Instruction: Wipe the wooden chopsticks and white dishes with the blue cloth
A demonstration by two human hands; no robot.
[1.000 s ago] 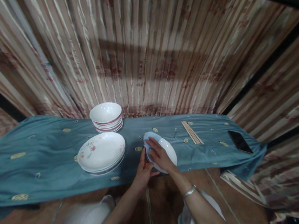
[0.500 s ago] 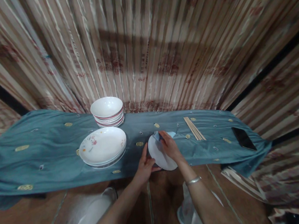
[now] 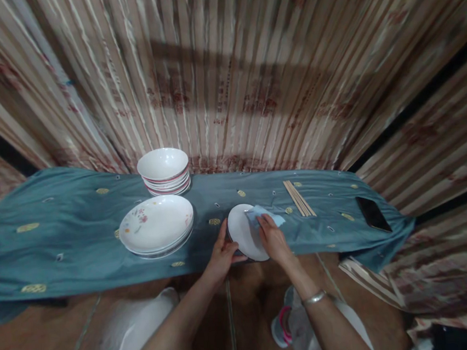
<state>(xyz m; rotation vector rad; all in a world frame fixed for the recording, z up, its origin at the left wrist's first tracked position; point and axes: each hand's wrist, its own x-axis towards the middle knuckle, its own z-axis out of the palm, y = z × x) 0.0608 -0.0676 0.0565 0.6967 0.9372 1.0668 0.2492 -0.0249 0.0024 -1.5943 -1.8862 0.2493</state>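
A small white plate [image 3: 239, 228] is tilted over the front of the table. My left hand [image 3: 223, 253] grips its left edge, thumb on the upper face and fingers underneath. My right hand [image 3: 273, 238] presses a light blue cloth [image 3: 277, 218] onto the right part of the plate, and the cloth hangs past the rim. To the left lies a stack of flowered oval plates [image 3: 161, 223]. Behind that stack stands a pile of white bowls [image 3: 163, 165] with red bands.
A teal patterned cloth [image 3: 82, 233] covers the long table. Several wooden chopsticks [image 3: 299, 198] lie right of my hands, and a black phone [image 3: 373, 214] is near the right end. A striped curtain [image 3: 207, 78] hangs right behind the table.
My right hand has slid the blue cloth from the plate's far edge toward its right side. The left hand keeps its hold on the plate. The whole view has shifted slightly.
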